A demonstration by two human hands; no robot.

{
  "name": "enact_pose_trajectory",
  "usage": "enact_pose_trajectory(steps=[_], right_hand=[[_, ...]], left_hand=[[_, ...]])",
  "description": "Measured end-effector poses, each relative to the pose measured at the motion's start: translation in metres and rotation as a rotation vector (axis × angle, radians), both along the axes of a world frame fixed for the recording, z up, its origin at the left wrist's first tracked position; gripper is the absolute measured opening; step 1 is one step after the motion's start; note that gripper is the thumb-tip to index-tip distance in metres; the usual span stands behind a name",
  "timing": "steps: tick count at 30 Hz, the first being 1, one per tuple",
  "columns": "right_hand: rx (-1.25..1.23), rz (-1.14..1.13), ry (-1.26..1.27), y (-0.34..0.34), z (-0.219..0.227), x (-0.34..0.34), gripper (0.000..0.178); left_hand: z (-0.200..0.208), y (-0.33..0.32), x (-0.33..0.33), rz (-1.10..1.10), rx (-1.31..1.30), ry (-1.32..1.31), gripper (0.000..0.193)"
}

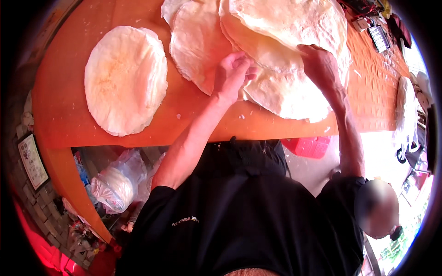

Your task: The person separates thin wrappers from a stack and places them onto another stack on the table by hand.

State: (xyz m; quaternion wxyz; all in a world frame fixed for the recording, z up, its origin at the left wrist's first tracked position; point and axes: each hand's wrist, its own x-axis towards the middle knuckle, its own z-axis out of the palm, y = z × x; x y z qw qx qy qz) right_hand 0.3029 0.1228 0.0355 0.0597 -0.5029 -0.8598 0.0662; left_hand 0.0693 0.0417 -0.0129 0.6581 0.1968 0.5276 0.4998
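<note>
Large round thin flatbreads [198, 43] lie overlapping in a loose pile on the orange-brown table. My right hand [320, 66] is closed on the near edge of the top flatbread [287, 20], which is partly raised over the ones beneath. At the pile's near left side is my left hand [232, 76], palm turned inward, its fingers loosely curved and apart beside a flatbread's edge. Nothing shows in its grasp. The far part of the pile runs out of the picture.
A separate stack of flatbreads [124, 80] sits at the table's left. Small white crumbs dot the tabletop [193, 119]. A phone-like device [379, 38] lies far right. Below the table are a plastic bag [117, 184] and a red container [308, 146]. Another person [377, 209] is at the right.
</note>
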Motion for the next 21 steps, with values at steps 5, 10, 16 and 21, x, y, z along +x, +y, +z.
enact_pose_trajectory(steps=[5, 10, 16, 21], right_hand=[[0.103, 0.038, 0.119, -0.005, -0.009, -0.021, 0.020], [0.202, 0.055, 0.229, -0.008, -0.029, -0.025, 0.019], [0.093, 0.053, 0.168, 0.000, -0.024, -0.046, 0.018], [0.210, 0.087, 0.253, -0.032, -0.031, -0.043, 0.040]], left_hand=[[0.011, 0.013, 0.004, 0.038, -0.088, -0.067, 0.030], [0.008, 0.018, 0.013, -0.041, -0.117, -0.031, 0.021], [0.018, 0.023, 0.023, -0.066, -0.096, -0.115, 0.018], [0.005, 0.028, 0.016, -0.107, -0.004, -0.257, 0.015]])
